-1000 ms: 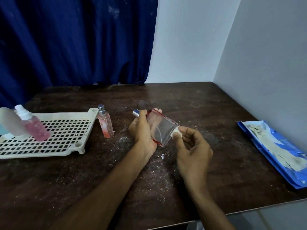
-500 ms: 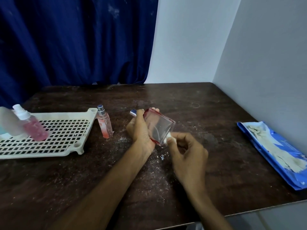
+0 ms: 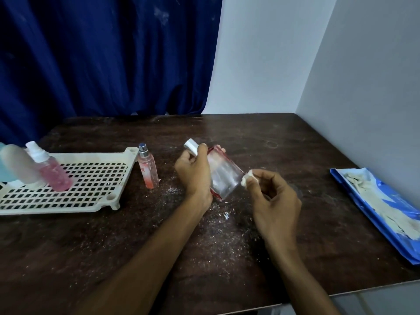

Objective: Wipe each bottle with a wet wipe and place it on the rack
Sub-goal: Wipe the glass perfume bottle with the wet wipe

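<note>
While the left hand (image 3: 193,173) grips the flat clear red-edged glass bottle (image 3: 223,176), tilted above the dark table (image 3: 295,144), the right hand (image 3: 272,201) pinches a white wipe wad (image 3: 248,180) against its bottom corner. Wiping step; next prob. carry it to the white slotted plastic rack (image 3: 95,156).

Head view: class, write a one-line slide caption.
Left hand holds a flat clear bottle while the right hand presses a balled wet wipe to its corner.

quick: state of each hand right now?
Left hand: gripping the square glass bottle.
Right hand: pinching a wadded wet wipe at the bottle's corner.
</note>
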